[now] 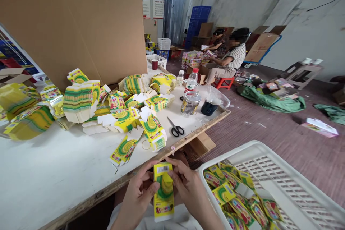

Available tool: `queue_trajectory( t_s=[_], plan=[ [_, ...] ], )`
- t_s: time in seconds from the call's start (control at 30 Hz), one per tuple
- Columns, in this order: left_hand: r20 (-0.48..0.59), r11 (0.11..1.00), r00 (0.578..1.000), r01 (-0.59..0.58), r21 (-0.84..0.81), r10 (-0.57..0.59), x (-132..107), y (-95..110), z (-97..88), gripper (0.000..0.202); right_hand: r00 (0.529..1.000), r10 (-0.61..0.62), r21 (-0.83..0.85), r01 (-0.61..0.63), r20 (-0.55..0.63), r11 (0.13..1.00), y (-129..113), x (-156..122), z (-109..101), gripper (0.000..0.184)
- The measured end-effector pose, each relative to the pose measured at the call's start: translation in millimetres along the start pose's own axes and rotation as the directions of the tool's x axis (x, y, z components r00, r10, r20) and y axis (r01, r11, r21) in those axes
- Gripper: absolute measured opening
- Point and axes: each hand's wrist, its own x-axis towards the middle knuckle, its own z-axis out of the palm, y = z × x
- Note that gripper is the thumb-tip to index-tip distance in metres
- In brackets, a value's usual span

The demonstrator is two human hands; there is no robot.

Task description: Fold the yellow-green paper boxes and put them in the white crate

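A small yellow and green printed box [163, 201] with a barcode at its top is held upright in front of my lap, at the table's front edge. My left hand [141, 190] grips its left side, thumb on the front face. On the other side my right hand [185, 183] pinches the upper right edge, thumb against the front and index finger at the top. Whether its top end is fully closed I cannot tell. Flat box blanks [126, 147] of the same print lie on the table just beyond my hands.
Stacks of folded blanks [81, 100] cover the white table [67, 176] before a large cardboard sheet [75, 25]. Scissors [175, 128], a glass jar [191, 103] and a dark mug [209, 106] stand right. A white basket [293, 187] holds yellow boxes. Two people [233, 54] sit farther back.
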Motion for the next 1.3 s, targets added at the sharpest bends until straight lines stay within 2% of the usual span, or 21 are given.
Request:
queue_trajectory(
  t_s=[0.2, 0.3, 0.47, 0.53, 0.6, 0.67, 0.7, 0.73, 0.8, 0.87, 0.93, 1.03, 1.1, 1.2, 1.3],
  plan=[
    [0.004, 1.0, 1.0, -0.007, 0.0, 0.007, 0.3, -2.3, -0.4, 0.056, 1.0, -0.009, -0.069, 0.009, 0.003, 0.998, 1.8, -3.4, 1.9, 0.027],
    [0.025, 1.0, 1.0, 0.005, -0.021, -0.005, 2.0, -5.3, 2.6, 0.056, 0.999, -0.037, -0.048, 0.036, -0.016, 0.998, 0.2, -3.7, 2.7, 0.024],
    [-0.039, 0.996, 0.996, -0.087, -0.008, 0.086, 4.7, -5.9, 15.3, 0.055, 0.999, -0.023, 0.085, 0.026, -0.04, 0.996, -1.2, -3.8, 6.7, 0.024],
    [-0.042, 0.993, 0.993, -0.108, 0.054, 0.11, 8.3, -5.9, 15.1, 0.053, 0.993, -0.016, 0.039, 0.021, -0.116, 0.999, 0.3, -5.1, -0.1, 0.022],
    [-0.091, 0.972, 0.986, -0.121, 0.204, 0.142, 15.2, -6.4, 6.3, 0.049, 0.95, -0.066, -0.133, 0.027, -0.304, 0.991, 2.6, -6.9, -17.8, 0.02],
    [-0.214, 0.885, 0.95, -0.109, 0.454, 0.227, 25.5, -7.0, -11.7, 0.045, 0.841, -0.186, -0.365, -0.015, -0.508, 0.931, 4.4, -9.2, -43.7, 0.022],
    [-0.29, 0.781, 0.904, -0.072, 0.62, 0.313, 31.5, -7.2, -23.3, 0.043, 0.775, -0.248, -0.466, -0.067, -0.581, 0.882, 4.9, -10.5, -57.2, 0.026],
    [-0.344, 0.725, 0.867, -0.027, 0.688, 0.359, 37.8, -7.3, -35.6, 0.043, 0.727, -0.29, -0.538, -0.129, -0.623, 0.833, 5.1, -11.9, -69.3, 0.031],
    [-0.415, 0.664, 0.823, 0.064, 0.745, 0.387, 50.4, -7.6, -59.5, 0.049, 0.681, -0.325, -0.595, -0.203, -0.656, 0.778, 5.4, -14.6, -85.1, 0.037],
    [-0.486, 0.606, 0.788, 0.186, 0.773, 0.378, 60.6, -8.8, -77.6, 0.059, 0.696, -0.315, -0.575, -0.171, -0.645, 0.8, 6.6, -15.5, -86.8, 0.035],
    [-0.533, 0.548, 0.767, 0.29, 0.785, 0.358, 66.8, -10.9, -87.6, 0.065, 0.74, -0.295, -0.521, -0.087, -0.605, 0.849, 8.6, -13.7, -77.3, 0.027],
    [-0.552, 0.471, 0.766, 0.373, 0.799, 0.329, 69.4, -14.7, -91.3, 0.062, 0.803, -0.266, -0.431, 0.013, -0.533, 0.902, 9.8, -7.1, -56.7, 0.017],
    [-0.562, 0.441, 0.763, 0.405, 0.801, 0.319, 69.5, -15.8, -91.1, 0.059, 0.821, -0.257, -0.383, 0.051, -0.509, 0.922, 8.5, -2.6, -46.6, 0.013],
    [-0.593, 0.445, 0.741, 0.437, 0.782, 0.315, 69.8, -13.7, -93.0, 0.055, 0.839, -0.246, -0.328, 0.087, -0.485, 0.941, 6.3, 0.9, -39.3, 0.01],
    [-0.608, 0.509, 0.726, 0.408, 0.758, 0.321, 67.4, -6.6, -98.2, 0.043, 0.861, -0.222, -0.286, 0.094, -0.458, 0.954, 6.1, 0.1, -35.0, 0.01]
  ],
)
